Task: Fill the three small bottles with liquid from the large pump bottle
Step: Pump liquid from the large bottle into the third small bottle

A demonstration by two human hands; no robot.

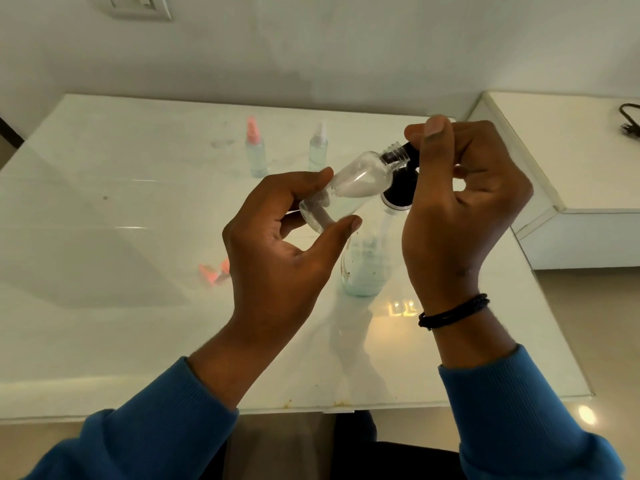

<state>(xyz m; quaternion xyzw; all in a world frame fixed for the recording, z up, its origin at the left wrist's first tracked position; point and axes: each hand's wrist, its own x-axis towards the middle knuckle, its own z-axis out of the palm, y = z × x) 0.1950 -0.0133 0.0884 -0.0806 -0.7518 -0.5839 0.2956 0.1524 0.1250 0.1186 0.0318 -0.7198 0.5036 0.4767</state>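
Head view shows two hands above a white bench [104, 323]. The left hand [277, 244] holds a small clear bottle [346, 188], tipped so its open neck points up and to the right. Its thumb and fingers [311, 181] curl round the bottle's bottom end, with a gap between thumb tip and fingertips. The right hand [460, 209] is curled on the black pump top [401, 188] of the big bottle [363, 268], which stands on the bench under both hands. The black spout [410, 148] sits at the small bottle's neck. Two more small bottles stand far back on the bench, one with a pink top [255, 150] and one with a white top [318, 147]. A pink cap [214, 271] lies near the left hand.
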